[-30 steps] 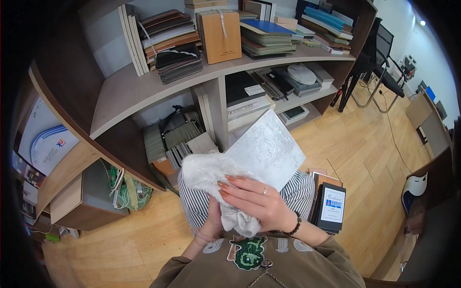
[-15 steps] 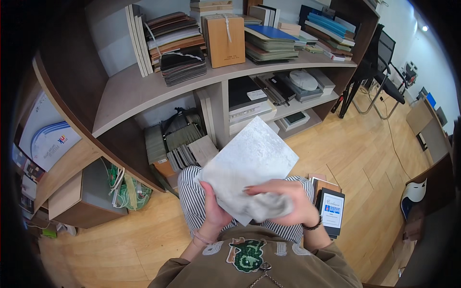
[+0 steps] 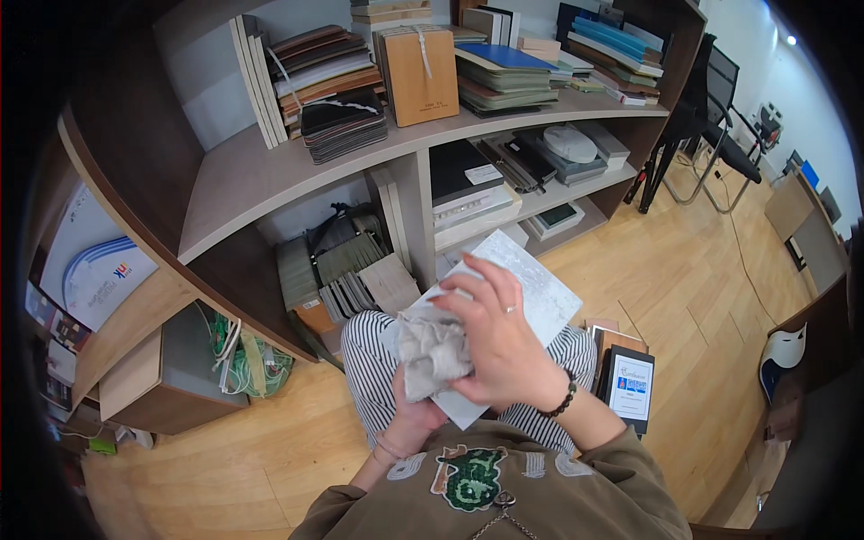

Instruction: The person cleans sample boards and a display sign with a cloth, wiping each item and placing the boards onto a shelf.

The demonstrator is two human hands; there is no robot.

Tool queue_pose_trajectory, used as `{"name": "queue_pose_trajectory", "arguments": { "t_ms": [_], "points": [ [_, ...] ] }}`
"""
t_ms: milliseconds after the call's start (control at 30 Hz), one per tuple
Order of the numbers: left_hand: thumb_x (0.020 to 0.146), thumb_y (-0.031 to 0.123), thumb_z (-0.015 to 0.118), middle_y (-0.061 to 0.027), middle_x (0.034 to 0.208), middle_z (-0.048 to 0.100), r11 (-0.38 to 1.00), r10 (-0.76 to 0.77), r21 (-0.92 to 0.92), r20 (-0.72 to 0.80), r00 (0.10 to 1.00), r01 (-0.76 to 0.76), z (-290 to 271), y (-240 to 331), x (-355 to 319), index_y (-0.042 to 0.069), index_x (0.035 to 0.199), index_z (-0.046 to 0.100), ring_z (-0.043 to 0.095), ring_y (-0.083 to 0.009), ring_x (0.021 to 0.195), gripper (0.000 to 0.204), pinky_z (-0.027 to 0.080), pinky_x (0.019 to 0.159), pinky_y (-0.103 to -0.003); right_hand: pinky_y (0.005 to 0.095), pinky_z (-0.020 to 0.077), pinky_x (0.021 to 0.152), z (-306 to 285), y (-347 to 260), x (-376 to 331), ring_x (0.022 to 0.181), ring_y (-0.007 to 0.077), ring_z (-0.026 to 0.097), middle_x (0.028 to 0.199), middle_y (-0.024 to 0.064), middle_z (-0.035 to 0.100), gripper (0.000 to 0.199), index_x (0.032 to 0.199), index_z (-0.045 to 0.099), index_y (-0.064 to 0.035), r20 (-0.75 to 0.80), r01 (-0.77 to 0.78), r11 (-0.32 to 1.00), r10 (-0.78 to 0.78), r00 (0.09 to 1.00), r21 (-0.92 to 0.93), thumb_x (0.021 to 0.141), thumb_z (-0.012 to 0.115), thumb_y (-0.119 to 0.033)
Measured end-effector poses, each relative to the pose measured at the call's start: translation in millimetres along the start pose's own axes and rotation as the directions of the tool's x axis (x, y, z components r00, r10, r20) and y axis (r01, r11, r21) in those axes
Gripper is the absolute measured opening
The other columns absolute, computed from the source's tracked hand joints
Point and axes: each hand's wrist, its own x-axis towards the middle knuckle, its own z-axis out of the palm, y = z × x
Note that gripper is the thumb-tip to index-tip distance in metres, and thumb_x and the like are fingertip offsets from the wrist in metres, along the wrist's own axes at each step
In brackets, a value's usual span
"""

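Two hands: right (image 3: pixel 501 349) half-curled over cloth (image 3: pixel 430 356), left (image 3: pixel 417 421) gripping panel (image 3: pixel 538 295).

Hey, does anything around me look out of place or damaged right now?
Nothing looks spilled or plainly broken. The green-and-white tangle at lower left stands out, bunched loosely while the stacks on the shelf are tidier. The pale panel beneath the cloth looks mottled, but I can't tell whether that's its finish.
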Motion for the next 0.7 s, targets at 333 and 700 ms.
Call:
{"name": "queue_pose_trajectory", "arguments": {
  "t_ms": [333,700],
  "points": [
    [0.088,0.038,0.030,-0.0139,0.131,0.039,0.943,0.014,-0.333,0.104,0.995,0.021,-29.1,-1.7,5.1,0.006,0.131,0.033,0.039,-0.0304,0.120,0.054,0.031,0.101,-0.045,0.0424,0.0377,0.079,-59.8,-48.8,17.3,0.088,0.0261,0.042,0.096,0.0070,0.048,0.037,0.102,0.051,-0.0180,-0.439,0.407,0.764,-0.182,0.880,0.500,0.067,0.064,-0.017],
    [0.085,0.039,0.038,-0.0114,0.125,0.047,0.877,0.057,-0.478,0.209,0.976,0.051,-41.0,0.1,2.1,0.006,0.123,0.045,0.045,-0.0299,0.115,0.051,0.032,0.100,-0.045,0.0343,0.0398,0.071,-55.0,-74.0,17.7,0.076,0.0192,0.039,0.085,0.0040,0.050,0.038,0.099,0.059,-0.0407,-0.593,0.617,0.341,-0.186,0.783,0.709,0.081,0.050,-0.008]
  ]
}}
